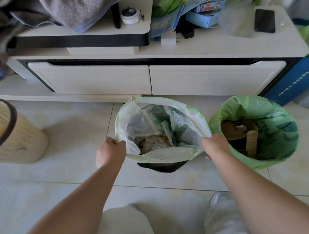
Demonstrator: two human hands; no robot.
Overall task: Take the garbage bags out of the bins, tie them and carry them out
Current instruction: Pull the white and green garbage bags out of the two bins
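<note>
Pale floor tiles (59, 178) run up to a low white cabinet (144, 78) at the far side, its top cluttered with boxes and a phone. Between the two hands hangs the pale bag (163, 127), its mouth stretched wide open. The left hand (111, 152) is closed in a pinch grip on the bag's left rim; the right hand (215, 146) is closed on the right rim. Directly below the grips, the dark bin (163, 166) shows only as a near edge under the bag, so the bag appears partly raised; it holds scraps at the bottom. Just right of the right-hand grip stands a second bin lined with a green bag (256, 133), still seated, cardboard inside. Well left of the left-hand grip stands a beige bin (4, 134) with no liner visible. Judgement: the lift runs straight up, both hands equally placed; tying follows once the bag clears.
</note>
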